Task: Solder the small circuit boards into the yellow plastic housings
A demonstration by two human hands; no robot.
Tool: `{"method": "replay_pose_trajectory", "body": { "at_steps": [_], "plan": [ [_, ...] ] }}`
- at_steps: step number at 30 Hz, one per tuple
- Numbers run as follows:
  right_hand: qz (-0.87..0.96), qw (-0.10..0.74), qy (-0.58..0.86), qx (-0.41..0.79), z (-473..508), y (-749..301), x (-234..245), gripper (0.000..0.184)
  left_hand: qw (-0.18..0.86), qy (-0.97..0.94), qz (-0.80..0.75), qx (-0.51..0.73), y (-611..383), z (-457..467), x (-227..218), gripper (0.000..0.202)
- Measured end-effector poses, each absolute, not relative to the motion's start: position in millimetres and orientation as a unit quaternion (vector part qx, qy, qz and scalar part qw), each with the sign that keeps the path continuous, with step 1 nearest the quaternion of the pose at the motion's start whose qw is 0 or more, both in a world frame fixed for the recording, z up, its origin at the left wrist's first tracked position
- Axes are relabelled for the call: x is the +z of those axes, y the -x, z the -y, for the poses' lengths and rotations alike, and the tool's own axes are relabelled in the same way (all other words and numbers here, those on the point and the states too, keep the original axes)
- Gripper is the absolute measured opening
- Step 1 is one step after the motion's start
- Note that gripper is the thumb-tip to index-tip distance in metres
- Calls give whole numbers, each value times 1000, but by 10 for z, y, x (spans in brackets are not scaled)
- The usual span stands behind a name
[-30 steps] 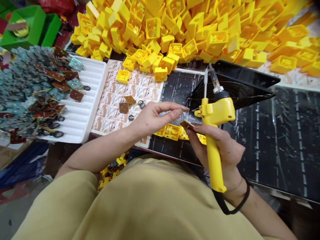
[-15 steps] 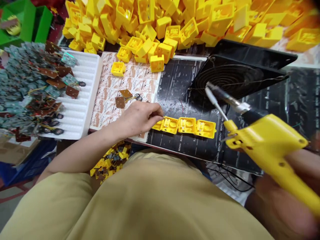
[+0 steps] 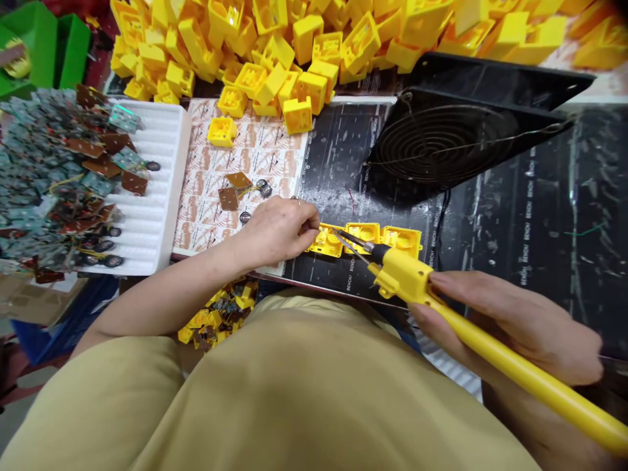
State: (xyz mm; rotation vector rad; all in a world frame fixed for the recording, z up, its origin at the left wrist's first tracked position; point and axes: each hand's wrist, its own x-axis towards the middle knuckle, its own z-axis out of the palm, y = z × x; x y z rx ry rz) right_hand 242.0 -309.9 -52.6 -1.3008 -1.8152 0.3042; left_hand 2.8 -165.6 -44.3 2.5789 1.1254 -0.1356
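A row of yellow plastic housings [image 3: 403, 243] lies on the black mat near the bench's front edge. Over the left end of the row is my left hand [image 3: 282, 229], its thumb and index finger pinched together. Whatever is between those fingertips is too small to make out, and the hand partly hides the leftmost housing. My right hand [image 3: 520, 320] grips a yellow soldering gun [image 3: 407, 273] with a thin feed tube beside its metal tip. That tip points left over the housings, close to my left fingertips; contact cannot be told.
Brown circuit boards [image 3: 228, 198] with wires lie left of my hand. A white foam tray [image 3: 159, 196] carries many wired boards. Yellow casings [image 3: 299, 114] are heaped along the back. A black fan [image 3: 441, 144] stands behind the row, and green bins [image 3: 36, 52] are at far left.
The soldering gun in my right hand has come left and down, from in front of the fan to the row of housings. My left hand stays pinched at the row's left end.
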Motion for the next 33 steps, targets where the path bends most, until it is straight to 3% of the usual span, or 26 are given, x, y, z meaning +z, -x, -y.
{"method": "replay_pose_trajectory", "body": {
  "at_steps": [3, 6, 12, 18, 24, 29, 33],
  "plan": [
    [786, 425, 437, 106, 3019, -2402, -486, 24, 143, -911, -383, -61, -57, 1640, -411, 23],
    [803, 373, 453, 107, 2976, -2410, -492, 9, 121, -919, -366, -76, -90, 1626, -383, 24],
    [839, 361, 407, 29, 2875, -2371, -427, 15, 95, -928, -347, -99, -133, 1588, -361, 25],
    [826, 322, 456, 80, 2981, -2511, -352, 4, 87, -925, -353, -112, -155, 1582, -352, 27],
    [783, 321, 517, 125, 3078, -2489, -379, 19, 94, -922, -357, -120, -164, 1581, -332, 24],
    [775, 330, 525, 124, 3054, -2475, -406, 20, 127, -923, -354, -77, -82, 1570, -338, 19],
    [787, 331, 505, 124, 3051, -2526, -452, 17, 194, -918, -342, 49, 71, 1596, -413, 19]
  ]
}}
